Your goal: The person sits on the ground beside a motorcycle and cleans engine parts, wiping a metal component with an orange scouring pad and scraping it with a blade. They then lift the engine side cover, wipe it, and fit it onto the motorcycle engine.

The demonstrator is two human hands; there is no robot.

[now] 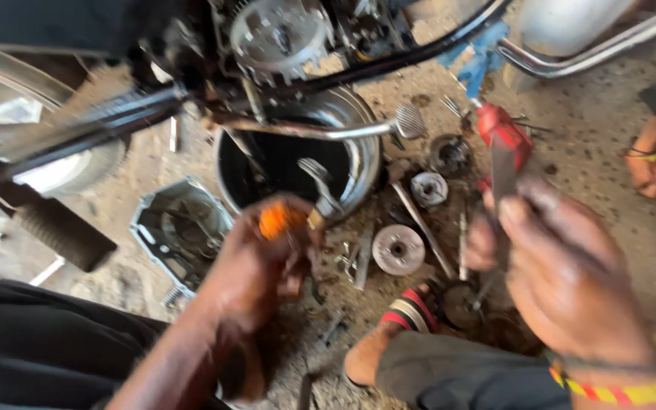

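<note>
Right hand pinching grey blade upright, left hand gripping orange-handled tool, tip beyond knuckles

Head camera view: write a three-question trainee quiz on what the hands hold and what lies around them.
1. True or false: the left hand grips a tool with an orange handle.
2. What sits under the engine, holding dark liquid?
A. a round metal pan
B. a cardboard box
C. a glass jar
3. Fill in: the right hand is raised near a ____ flat blade.

Key
1. True; its metal end points towards the pan.
2. A.
3. Grey. Whether the fingers close round it is blurred. Round metal discs lie on the ground between the hands.
</note>
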